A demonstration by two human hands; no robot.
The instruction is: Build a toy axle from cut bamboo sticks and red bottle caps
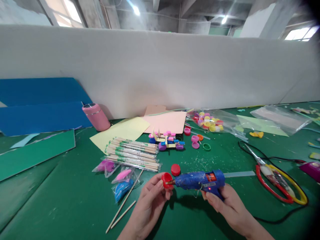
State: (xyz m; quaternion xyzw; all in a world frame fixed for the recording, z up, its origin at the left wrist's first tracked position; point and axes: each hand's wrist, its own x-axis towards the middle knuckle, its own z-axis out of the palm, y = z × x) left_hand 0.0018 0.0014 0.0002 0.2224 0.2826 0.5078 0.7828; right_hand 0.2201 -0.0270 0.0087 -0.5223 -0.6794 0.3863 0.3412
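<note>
Between the fingers of my left hand (153,197) is a red bottle cap (165,178), its hollow side turned toward the right. My right hand (228,203) is wrapped round the handle of a blue glue gun (200,180), whose clear glue stick (240,174) juts out at the back. The gun's metal nozzle reaches the opening of the cap; whether it touches the inside, I cannot tell. A small red light glows on the gun. Just beyond, a second red cap (175,169) lies on the green table (82,200).
Wrapped wooden sticks (133,155), clay packets (122,190) and two loose sticks (123,213) lie left. Small wheeled models (171,144) stand behind the gun. A bag of colored caps (207,121) lies farther back. Scissors (275,181) and a black cord (280,218) are right; a pink flask (97,117) stands back left.
</note>
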